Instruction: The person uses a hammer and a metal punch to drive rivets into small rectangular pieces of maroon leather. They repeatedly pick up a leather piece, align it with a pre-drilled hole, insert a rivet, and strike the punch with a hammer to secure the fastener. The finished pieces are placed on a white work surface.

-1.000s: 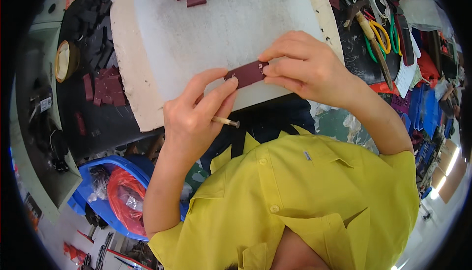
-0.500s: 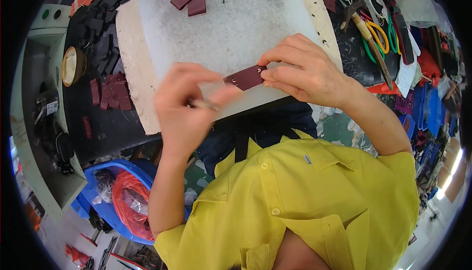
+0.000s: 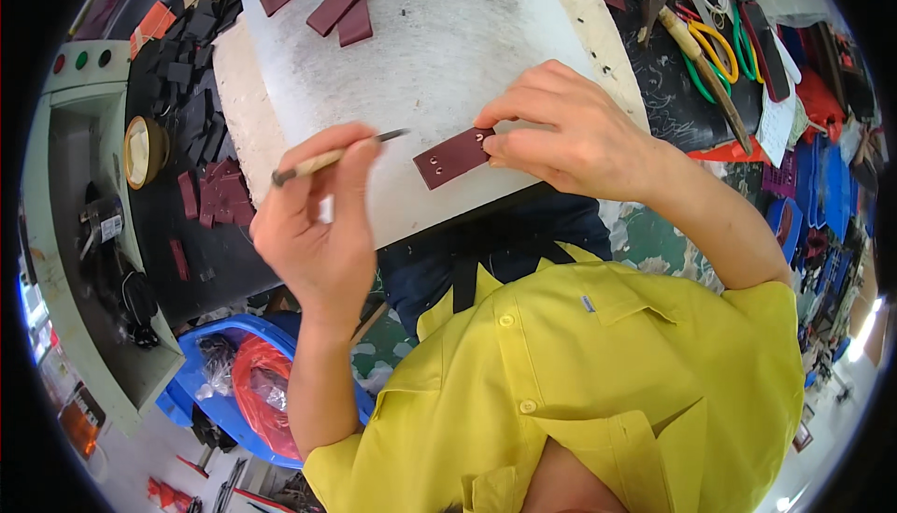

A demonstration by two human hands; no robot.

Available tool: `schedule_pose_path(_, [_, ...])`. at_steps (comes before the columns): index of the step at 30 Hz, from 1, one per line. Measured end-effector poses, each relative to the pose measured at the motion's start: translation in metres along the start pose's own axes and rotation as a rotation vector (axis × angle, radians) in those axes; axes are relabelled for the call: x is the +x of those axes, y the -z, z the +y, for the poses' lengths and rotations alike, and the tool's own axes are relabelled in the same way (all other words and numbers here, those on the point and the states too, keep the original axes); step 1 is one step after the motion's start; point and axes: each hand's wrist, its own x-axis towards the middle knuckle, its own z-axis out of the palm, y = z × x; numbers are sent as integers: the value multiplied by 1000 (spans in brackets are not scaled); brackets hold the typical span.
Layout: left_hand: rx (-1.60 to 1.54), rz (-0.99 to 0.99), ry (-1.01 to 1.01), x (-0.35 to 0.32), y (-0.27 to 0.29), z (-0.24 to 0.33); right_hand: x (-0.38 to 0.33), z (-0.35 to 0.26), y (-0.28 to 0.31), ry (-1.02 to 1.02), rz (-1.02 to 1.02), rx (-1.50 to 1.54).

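Observation:
My right hand pinches one end of a dark red leather strip between thumb and fingers, over the pale work mat. Small bright spots show near both ends of the strip; whether they are holes or metal bits I cannot tell. To its left, my left hand is closed around a slim awl-like tool with a pale wooden handle. Its thin dark tip points right, toward the strip but apart from it. More dark red strips lie at the far side of the mat.
Black pieces and small dark red pieces are heaped at left, near a roll of tape. At right lie a wooden-handled hammer and yellow-handled scissors. A blue basin stands low at left.
My left hand has drawn back from the strip, toward the left and down, and the tool now shows clearly. The right hand keeps its hold; the strip's left end is uncovered.

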Motion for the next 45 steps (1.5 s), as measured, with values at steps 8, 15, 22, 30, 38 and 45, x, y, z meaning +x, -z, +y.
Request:
schedule_pose_path(8, [-327, -155, 180, 0, -46, -4, -6, 0, -8, -14, 60, -19])
schedule_pose_path(15, [-288, -160, 59, -3, -48, -14, -6, -4, -9, -55, 98, -6])
schedule_pose_path(22, [-74, -93, -117, -4, -54, -19, -5, -6, -5, -62, 67, -26])
schedule_pose_path(30, [150, -2, -375, -5, -60, -20, -66, 41, 83, -683, 344, -215])
schedule_pose_path(38, [211, 36, -413, -7, -62, -19, -138, 90, 94, -901, 163, -775])
schedule_pose_path(45, [311, 5, -474, -10, -60, -12, -57, 1, 124, -815, 282, -387])
